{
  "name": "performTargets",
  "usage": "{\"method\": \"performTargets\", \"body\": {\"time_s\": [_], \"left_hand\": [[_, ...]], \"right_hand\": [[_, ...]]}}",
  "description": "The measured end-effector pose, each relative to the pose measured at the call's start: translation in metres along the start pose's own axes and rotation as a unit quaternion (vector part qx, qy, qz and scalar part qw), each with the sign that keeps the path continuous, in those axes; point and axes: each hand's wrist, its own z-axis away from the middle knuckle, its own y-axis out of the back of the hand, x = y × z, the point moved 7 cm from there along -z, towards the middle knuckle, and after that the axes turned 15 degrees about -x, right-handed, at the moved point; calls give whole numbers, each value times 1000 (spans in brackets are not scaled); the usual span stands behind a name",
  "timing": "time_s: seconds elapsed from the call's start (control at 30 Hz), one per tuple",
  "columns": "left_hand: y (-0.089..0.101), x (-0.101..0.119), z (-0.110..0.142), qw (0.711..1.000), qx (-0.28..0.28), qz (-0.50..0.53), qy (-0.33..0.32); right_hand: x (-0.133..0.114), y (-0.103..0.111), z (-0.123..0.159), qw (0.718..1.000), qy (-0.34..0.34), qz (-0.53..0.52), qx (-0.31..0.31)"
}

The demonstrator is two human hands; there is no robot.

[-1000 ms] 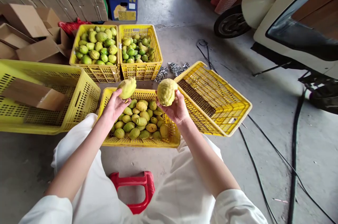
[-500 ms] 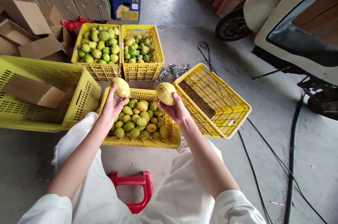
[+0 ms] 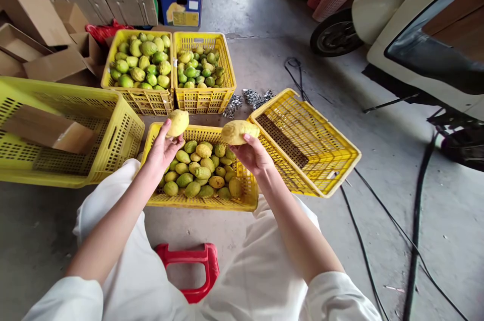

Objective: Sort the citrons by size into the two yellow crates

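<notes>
Between the thumb and fingers of my left hand (image 3: 162,152) is a pale yellow lemon (image 3: 178,123). My right hand (image 3: 254,153) grips a larger, longer yellow lemon (image 3: 239,132), lying sideways across the fingertips. Both fruits are held up over the far rim of a yellow plastic crate (image 3: 200,201), apart from each other. Inside that crate lie many green-yellow lemons (image 3: 202,173), some with brown marks. The inner sides of my fingers are partly hidden behind the fruits.
Two yellow crates of greener lemons (image 3: 138,102) (image 3: 204,102) stand behind. A tilted yellow crate (image 3: 308,147) is at right, a larger crate (image 3: 113,134) with cardboard at left. A red stool (image 3: 189,256) is below me. Black cables (image 3: 416,220) and a scooter (image 3: 427,44) are at right.
The lemon in my right hand has turned from end-on to lengthwise. The left lemon has also rolled in my fingers and sits slightly higher and to the right.
</notes>
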Motion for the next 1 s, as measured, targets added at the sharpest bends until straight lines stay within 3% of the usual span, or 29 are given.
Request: {"method": "performTargets", "body": {"time_s": [0.1,0.27,0.43,0.67,0.87,1.0], "left_hand": [[3,1,-1,1000,3,5,-4],[1,0,1,1000,-17,-3,5],[-1,-5,-1,1000,0,-14,16],[-6,-14,0,998,-14,-26,53],[-6,-18,2,997,22,-9,75],[0,-14,0,997,47,-5,64]], "right_hand": [[-2,-3,0,1000,0,-24,-16],[-6,-2,-1,999,20,-49,13],[-8,-13,2,999,8,-47,-21],[0,-9,1,999,-34,-11,36],[4,-5,-1,996,-51,-50,56],[5,-4,-1,997,-43,-58,37]]}}
